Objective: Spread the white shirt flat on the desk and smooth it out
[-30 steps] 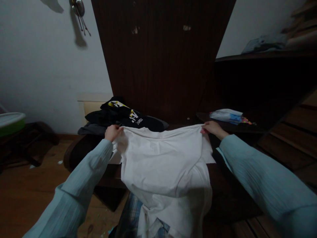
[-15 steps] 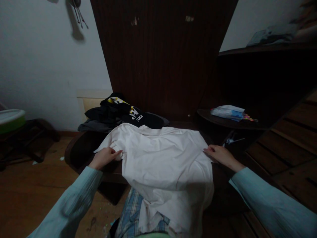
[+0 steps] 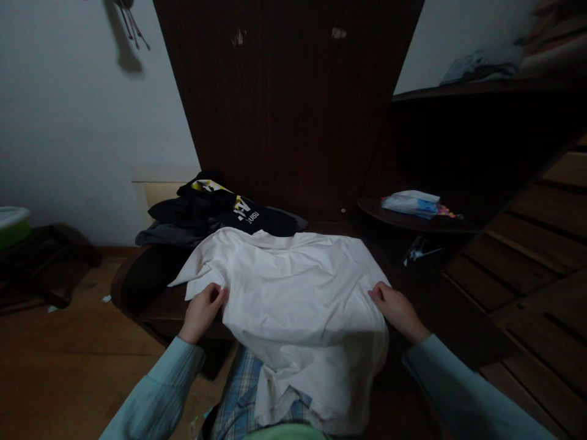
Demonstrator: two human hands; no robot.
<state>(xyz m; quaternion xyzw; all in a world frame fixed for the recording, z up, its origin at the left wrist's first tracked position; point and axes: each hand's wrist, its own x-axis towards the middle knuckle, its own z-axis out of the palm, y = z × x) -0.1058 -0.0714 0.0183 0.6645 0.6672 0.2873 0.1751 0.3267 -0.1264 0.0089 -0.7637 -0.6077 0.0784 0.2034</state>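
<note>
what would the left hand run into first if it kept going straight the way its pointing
Probably the white shirt: the left hand points up and right along the dark table, fingertips already at the shirt's sleeve edge. Beyond it lies the black clothing pile.

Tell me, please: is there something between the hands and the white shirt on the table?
Nothing visible. The left hand touches the white shirt at its left edge, and the right hand touches its right edge. The dark clothes pile lies behind the shirt, away from both hands.
</note>
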